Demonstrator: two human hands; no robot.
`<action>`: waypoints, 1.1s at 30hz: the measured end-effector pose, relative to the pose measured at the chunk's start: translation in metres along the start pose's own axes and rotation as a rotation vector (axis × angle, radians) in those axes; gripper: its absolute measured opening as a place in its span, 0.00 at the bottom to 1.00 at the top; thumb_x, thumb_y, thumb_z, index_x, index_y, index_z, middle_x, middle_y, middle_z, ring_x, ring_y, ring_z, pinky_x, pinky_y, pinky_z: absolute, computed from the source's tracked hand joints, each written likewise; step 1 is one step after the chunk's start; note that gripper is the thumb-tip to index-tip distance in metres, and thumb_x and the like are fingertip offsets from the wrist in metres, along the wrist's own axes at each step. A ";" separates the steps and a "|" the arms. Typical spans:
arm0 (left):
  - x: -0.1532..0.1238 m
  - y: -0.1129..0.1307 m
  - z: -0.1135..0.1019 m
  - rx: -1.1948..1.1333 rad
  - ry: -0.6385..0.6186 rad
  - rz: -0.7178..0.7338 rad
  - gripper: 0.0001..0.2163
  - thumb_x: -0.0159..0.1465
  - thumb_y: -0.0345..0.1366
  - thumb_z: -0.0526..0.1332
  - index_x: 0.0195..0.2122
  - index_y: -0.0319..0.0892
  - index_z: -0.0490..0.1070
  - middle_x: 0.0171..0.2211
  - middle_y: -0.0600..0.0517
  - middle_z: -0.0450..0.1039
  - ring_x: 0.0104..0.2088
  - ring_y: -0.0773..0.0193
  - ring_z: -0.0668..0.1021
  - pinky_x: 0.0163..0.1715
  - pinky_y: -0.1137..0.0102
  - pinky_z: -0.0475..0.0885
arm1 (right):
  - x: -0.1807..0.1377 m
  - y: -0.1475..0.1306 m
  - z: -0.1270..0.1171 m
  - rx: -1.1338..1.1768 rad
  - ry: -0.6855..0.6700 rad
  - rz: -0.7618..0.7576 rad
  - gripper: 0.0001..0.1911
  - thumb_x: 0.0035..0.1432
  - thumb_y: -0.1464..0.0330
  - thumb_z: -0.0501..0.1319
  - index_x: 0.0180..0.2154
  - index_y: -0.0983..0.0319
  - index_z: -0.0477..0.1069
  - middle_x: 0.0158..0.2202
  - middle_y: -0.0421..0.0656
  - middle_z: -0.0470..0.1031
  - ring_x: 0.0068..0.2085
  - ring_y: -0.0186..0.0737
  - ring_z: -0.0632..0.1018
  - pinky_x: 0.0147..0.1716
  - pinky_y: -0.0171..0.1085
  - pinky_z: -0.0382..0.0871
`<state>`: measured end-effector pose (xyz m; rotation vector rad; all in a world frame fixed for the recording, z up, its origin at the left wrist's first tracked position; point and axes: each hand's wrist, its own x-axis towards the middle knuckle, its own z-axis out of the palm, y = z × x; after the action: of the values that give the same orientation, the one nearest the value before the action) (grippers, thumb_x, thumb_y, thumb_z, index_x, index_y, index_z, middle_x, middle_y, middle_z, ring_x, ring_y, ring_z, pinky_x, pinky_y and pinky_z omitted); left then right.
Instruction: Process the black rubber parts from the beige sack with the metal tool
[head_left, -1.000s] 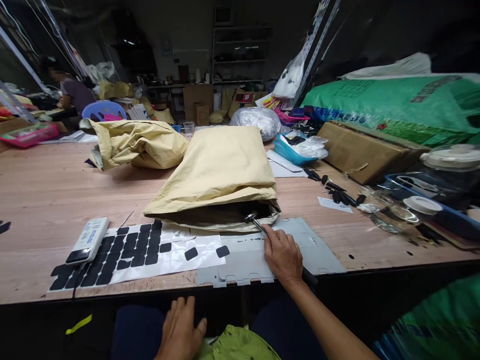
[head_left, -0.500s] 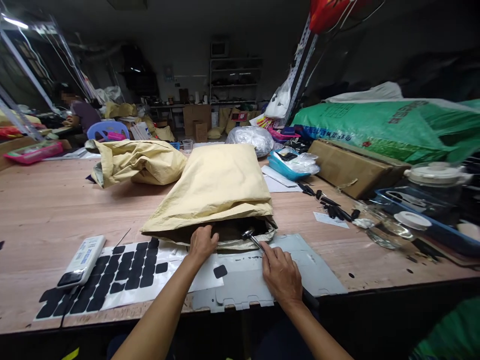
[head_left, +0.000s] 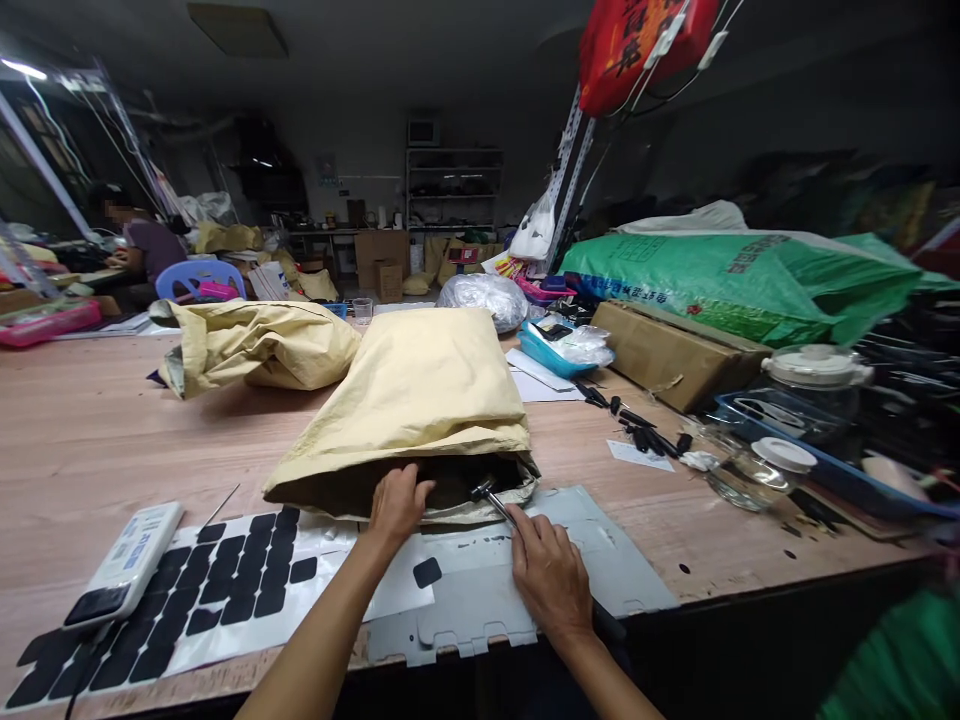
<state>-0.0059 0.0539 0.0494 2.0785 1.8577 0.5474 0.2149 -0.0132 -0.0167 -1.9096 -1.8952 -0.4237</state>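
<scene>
Item: tan sack [head_left: 420, 400]. Lay flat at the middle of the table [head_left: 90, 430], open mouth turned to the near edge, dark inside. Judged soft-walled, bulging and probably weighty; best taken at the folded lip of the mouth, not by the slack middle.

Left hand [head_left: 397, 505]: rested at the lower lip of the mouth, fingers tucked inside and hidden; open or closed could not be told.

Right hand [head_left: 551, 580]: wrapped round the handle of a small hammer [head_left: 489, 493], metal head just at the sack's mouth. Judged stiff and light, gripped mid-handle.

Beneath the right hand: grey plate [head_left: 607, 560], flat at the table's edge.

To the left: white sheet [head_left: 352, 540] bearing rows of black pads [head_left: 247, 580]; white handset [head_left: 124, 560] at its far end.
</scene>
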 end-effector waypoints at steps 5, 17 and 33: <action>-0.079 -0.002 0.004 -0.151 0.045 0.297 0.04 0.63 0.36 0.64 0.38 0.45 0.73 0.36 0.50 0.74 0.41 0.55 0.71 0.43 0.62 0.64 | 0.001 0.001 0.001 -0.003 0.007 -0.007 0.18 0.65 0.71 0.53 0.54 0.56 0.70 0.34 0.42 0.72 0.38 0.41 0.71 0.37 0.39 0.60; -0.111 -0.035 0.031 -0.311 0.005 0.058 0.05 0.59 0.36 0.67 0.36 0.47 0.76 0.36 0.51 0.72 0.41 0.54 0.71 0.41 0.60 0.64 | 0.003 0.008 0.007 0.113 -0.063 0.045 0.18 0.64 0.68 0.53 0.52 0.56 0.73 0.37 0.43 0.76 0.38 0.43 0.73 0.37 0.41 0.65; -0.106 -0.035 0.026 -0.312 0.079 0.113 0.08 0.54 0.33 0.72 0.35 0.44 0.78 0.31 0.52 0.72 0.38 0.58 0.71 0.40 0.64 0.66 | -0.054 -0.032 -0.080 0.892 -0.320 0.305 0.24 0.61 0.56 0.56 0.55 0.58 0.72 0.51 0.47 0.77 0.50 0.45 0.78 0.53 0.45 0.71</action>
<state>-0.0347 -0.0466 0.0017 1.9834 1.5814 0.8971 0.1878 -0.1004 0.0286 -1.6162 -1.5089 0.7436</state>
